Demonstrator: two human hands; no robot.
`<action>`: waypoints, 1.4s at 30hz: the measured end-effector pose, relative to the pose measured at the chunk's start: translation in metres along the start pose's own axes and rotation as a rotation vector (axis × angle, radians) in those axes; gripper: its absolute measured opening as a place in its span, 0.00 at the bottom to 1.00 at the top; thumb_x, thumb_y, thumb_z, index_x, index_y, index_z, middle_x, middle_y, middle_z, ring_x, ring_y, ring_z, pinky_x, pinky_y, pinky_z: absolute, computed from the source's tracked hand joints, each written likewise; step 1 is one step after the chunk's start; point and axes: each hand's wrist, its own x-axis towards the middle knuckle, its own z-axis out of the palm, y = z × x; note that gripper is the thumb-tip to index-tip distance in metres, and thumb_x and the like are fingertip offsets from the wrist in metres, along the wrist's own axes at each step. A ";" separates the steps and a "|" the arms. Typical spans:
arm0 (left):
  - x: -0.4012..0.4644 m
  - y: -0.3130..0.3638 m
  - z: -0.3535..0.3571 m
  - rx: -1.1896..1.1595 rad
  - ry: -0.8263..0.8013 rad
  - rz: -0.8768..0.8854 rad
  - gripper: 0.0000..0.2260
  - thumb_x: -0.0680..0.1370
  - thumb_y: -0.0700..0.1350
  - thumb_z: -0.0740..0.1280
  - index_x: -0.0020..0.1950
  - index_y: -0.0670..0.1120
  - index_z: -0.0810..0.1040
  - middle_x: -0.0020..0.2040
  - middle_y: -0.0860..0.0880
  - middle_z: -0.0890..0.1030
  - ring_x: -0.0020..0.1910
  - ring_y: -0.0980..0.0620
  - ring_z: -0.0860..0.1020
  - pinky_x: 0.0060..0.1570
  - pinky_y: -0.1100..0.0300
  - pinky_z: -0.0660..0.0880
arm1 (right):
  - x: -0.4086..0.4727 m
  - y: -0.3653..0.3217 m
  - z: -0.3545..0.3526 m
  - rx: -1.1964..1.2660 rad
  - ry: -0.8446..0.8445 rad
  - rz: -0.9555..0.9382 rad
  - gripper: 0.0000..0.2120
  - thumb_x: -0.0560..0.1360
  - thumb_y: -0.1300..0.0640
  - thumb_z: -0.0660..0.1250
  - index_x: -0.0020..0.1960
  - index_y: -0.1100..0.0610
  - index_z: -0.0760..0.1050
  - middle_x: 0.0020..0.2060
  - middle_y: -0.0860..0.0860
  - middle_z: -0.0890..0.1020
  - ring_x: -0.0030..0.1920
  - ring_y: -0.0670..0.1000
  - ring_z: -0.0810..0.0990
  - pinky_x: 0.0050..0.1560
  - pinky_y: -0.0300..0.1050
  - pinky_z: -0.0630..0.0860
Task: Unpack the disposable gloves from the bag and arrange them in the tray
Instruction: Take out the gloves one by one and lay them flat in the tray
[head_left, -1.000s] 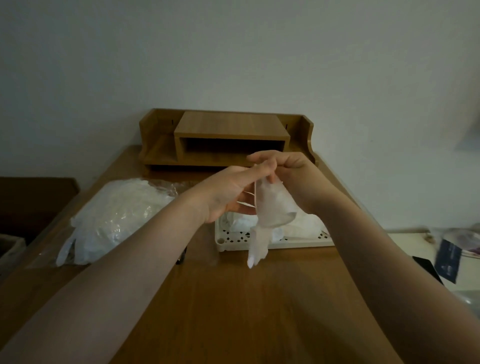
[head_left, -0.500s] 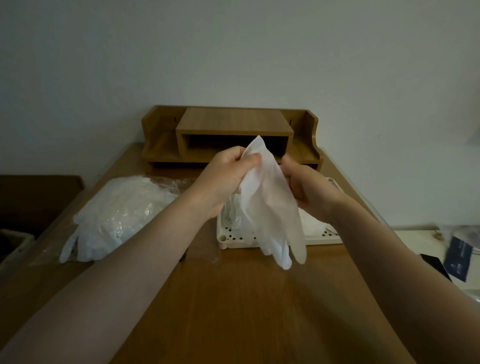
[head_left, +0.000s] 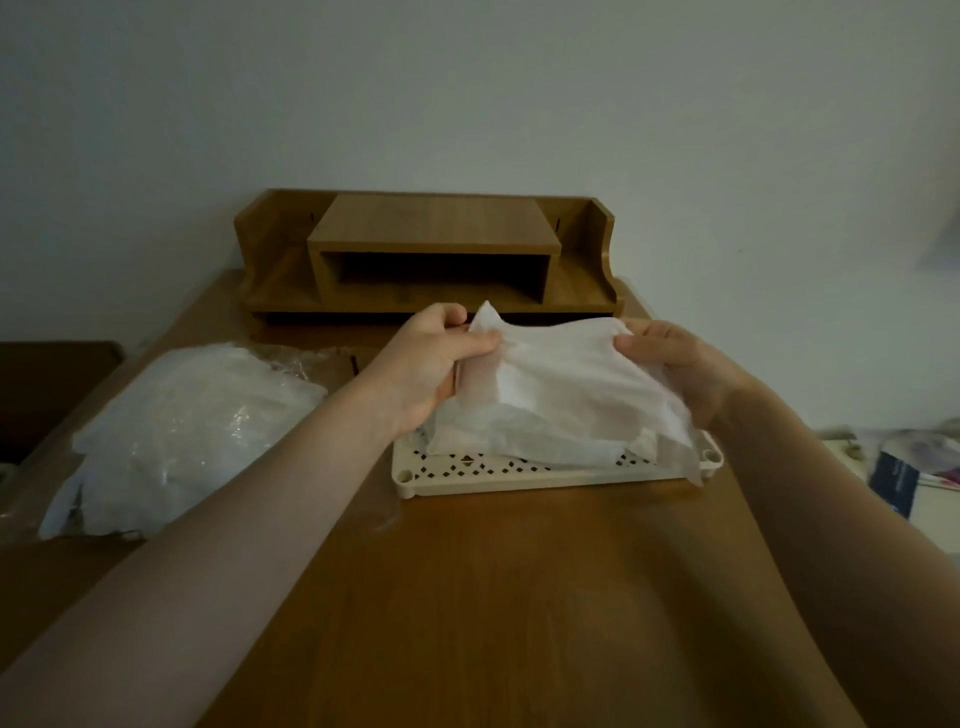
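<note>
A thin translucent white disposable glove (head_left: 566, 379) is stretched flat between both hands just above the cream perforated tray (head_left: 519, 475). My left hand (head_left: 426, 364) pinches its left edge and my right hand (head_left: 675, 364) pinches its right edge. The glove drapes over other white gloves (head_left: 519, 441) lying in the tray, and one corner hangs past the tray's right front. The clear plastic bag (head_left: 182, 431) full of gloves lies on the desk to the left.
A wooden desk organiser (head_left: 431, 254) stands against the wall behind the tray. The wooden desk (head_left: 493, 597) runs toward me. A dark box (head_left: 891, 483) and loose items lie off the desk's right side.
The glove, earlier hanging fingers-down in front of me, is now spread sideways. Both hands have moved apart and lowered it over the tray.
</note>
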 end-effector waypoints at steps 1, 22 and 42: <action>0.002 -0.003 0.002 0.043 -0.004 0.002 0.15 0.76 0.38 0.68 0.59 0.45 0.68 0.56 0.44 0.78 0.51 0.47 0.80 0.49 0.52 0.79 | -0.002 -0.006 -0.002 -0.046 0.013 0.024 0.12 0.67 0.54 0.74 0.47 0.59 0.81 0.39 0.54 0.83 0.36 0.51 0.84 0.33 0.42 0.80; 0.060 -0.053 -0.003 1.388 0.046 0.177 0.26 0.76 0.44 0.67 0.73 0.47 0.64 0.73 0.48 0.67 0.67 0.49 0.69 0.62 0.57 0.68 | 0.069 0.020 -0.063 -1.520 0.575 0.222 0.19 0.74 0.49 0.69 0.62 0.54 0.73 0.61 0.53 0.75 0.59 0.56 0.74 0.61 0.50 0.72; 0.051 -0.060 -0.002 1.451 0.043 0.081 0.17 0.78 0.36 0.62 0.66 0.41 0.72 0.67 0.44 0.69 0.61 0.47 0.72 0.58 0.58 0.69 | 0.023 0.036 0.011 -1.578 0.143 0.320 0.13 0.79 0.52 0.59 0.55 0.55 0.80 0.53 0.50 0.80 0.54 0.52 0.76 0.60 0.49 0.72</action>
